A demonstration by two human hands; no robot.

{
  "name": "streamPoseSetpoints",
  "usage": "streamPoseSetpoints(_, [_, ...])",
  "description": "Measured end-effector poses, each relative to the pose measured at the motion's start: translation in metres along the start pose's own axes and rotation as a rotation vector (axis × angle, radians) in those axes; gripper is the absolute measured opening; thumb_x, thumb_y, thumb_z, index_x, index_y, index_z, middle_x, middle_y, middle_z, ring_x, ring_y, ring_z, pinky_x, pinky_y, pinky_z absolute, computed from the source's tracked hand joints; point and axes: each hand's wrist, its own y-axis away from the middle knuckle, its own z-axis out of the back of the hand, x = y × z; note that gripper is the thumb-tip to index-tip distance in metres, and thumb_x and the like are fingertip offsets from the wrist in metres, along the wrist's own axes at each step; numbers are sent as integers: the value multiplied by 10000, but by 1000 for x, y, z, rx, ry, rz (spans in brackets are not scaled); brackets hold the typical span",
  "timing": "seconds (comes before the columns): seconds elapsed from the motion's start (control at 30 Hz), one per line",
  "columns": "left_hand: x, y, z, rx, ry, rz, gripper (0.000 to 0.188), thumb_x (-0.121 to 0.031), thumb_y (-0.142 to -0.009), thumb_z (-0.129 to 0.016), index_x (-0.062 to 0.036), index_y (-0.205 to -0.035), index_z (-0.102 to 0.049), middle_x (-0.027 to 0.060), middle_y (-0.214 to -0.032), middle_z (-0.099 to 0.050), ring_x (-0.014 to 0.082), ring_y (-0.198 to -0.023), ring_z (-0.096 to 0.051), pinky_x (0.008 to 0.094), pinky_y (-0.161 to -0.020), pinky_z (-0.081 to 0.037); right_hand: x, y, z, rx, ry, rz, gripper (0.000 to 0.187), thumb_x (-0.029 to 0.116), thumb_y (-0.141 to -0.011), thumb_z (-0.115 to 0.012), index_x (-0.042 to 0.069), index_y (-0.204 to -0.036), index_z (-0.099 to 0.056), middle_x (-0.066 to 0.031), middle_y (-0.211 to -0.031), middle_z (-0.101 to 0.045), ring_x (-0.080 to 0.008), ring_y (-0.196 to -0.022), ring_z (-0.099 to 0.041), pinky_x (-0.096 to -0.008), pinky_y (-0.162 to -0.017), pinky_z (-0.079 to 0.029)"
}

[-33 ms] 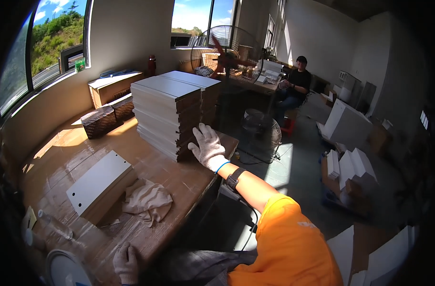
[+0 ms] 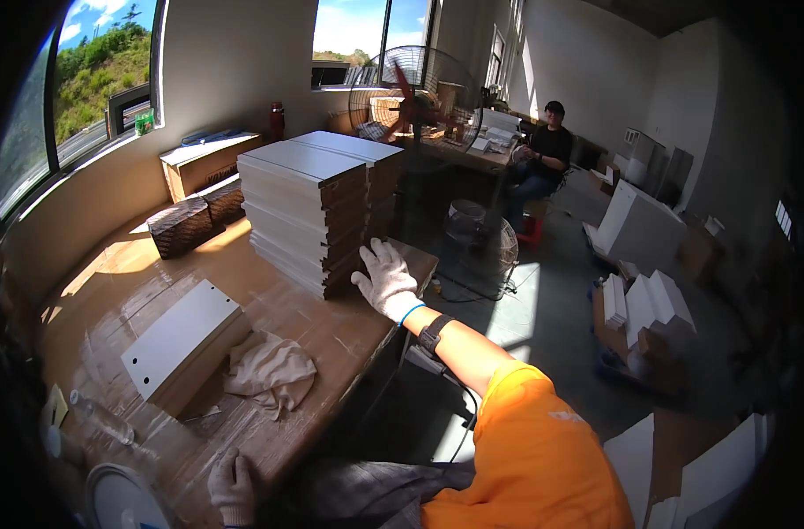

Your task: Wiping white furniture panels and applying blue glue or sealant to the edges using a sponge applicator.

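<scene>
Panels (image 2: 283,212) stacked; right hand (image 2: 386,280) spread beside, contact unclear. Left hand (image 2: 232,487): grip unreadable, wrist cropped. Tabletop (image 2: 98,309) part-sunlit; fan (image 2: 413,110) beyond.

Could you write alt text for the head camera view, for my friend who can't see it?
An outspread, gloved right hand is held beside two adjoining stacks of white-topped boards on a brown worktable; the gloved left hand is at its near edge. Closer in lie a white panel with dark holes and a crumpled cloth; another person sits beyond.
</scene>
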Motion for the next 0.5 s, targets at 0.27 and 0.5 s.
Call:
streamPoseSetpoints(0.27, [-23,-2,10,161,116,173,236,-190,-898,-566,14,-986,-642,216,-946,-638,339,-873,-595,385,-780,-469,-63,58,-49,424,-235,-49,418,371,-871,-494,44,-1122,-565,-188,-1212,-512,-384,-1141,-468,-429,-952,-411])
streamPoseSetpoints(0.5, [-20,-4,-4,145,319,390,279,-231,-912,-559,33,-989,-611,88,-828,-622,162,-721,-544,295,-643,-461,-73,33,-71,615,-146,-39,410,388,-900,-412,73,-1068,-612,-139,-1149,-569,-316,-1087,-510,-395,-945,-405])
